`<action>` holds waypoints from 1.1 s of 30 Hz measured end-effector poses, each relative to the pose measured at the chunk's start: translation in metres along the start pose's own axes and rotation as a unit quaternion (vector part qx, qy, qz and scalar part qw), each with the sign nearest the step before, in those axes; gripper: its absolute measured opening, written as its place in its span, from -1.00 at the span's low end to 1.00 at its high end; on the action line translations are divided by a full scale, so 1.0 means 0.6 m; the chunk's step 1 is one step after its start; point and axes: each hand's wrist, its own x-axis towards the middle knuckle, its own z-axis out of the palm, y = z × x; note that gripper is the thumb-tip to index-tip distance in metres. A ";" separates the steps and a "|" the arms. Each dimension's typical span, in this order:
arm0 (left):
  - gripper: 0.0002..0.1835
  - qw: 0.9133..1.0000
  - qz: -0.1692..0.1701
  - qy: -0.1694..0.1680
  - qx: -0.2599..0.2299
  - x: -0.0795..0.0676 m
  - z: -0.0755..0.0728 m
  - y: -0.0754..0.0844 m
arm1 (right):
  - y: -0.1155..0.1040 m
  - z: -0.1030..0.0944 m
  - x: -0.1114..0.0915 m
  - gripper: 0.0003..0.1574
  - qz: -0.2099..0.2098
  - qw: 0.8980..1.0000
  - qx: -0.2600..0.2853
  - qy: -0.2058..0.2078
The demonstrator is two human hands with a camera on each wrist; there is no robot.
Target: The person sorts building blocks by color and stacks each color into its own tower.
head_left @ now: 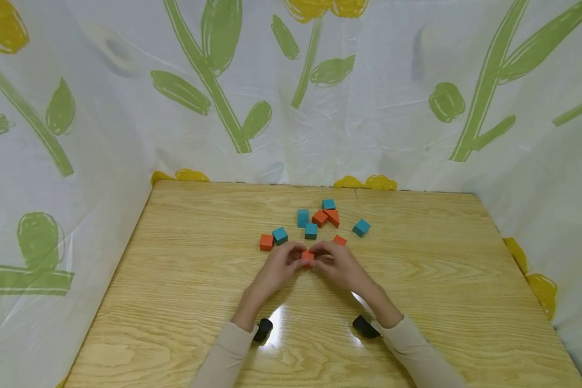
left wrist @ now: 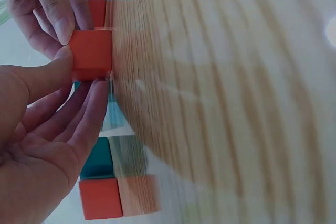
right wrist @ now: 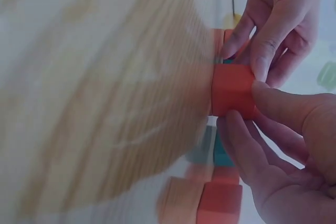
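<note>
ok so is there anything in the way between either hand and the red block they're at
Nothing visible: the left hand and right hand both touch the red block directly. The other blocks lie beyond it, not in between.

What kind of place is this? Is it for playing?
Maybe a little play or craft corner indoors, though I can't be sure: there's a wooden table, white flowery sheeting around three sides, and small orange and blue blocks.
</note>
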 end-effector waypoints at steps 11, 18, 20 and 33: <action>-0.78 1.000 -0.025 -0.011 -0.014 -0.025 -0.006 -0.001 | -0.005 0.014 -0.010 -0.72 0.020 0.999 0.027 -0.014; -0.74 0.999 -0.029 -0.022 -0.002 -0.045 -0.010 0.002 | -0.013 0.021 -0.021 -0.71 0.012 0.999 0.019 -0.029; -0.72 0.999 -0.025 -0.029 -0.004 -0.051 -0.012 0.003 | -0.015 0.024 -0.025 -0.72 0.002 0.999 0.013 -0.030; -0.69 0.999 -0.033 -0.031 -0.018 -0.080 -0.018 0.000 | -0.030 0.044 -0.040 -0.73 0.024 0.998 0.038 -0.048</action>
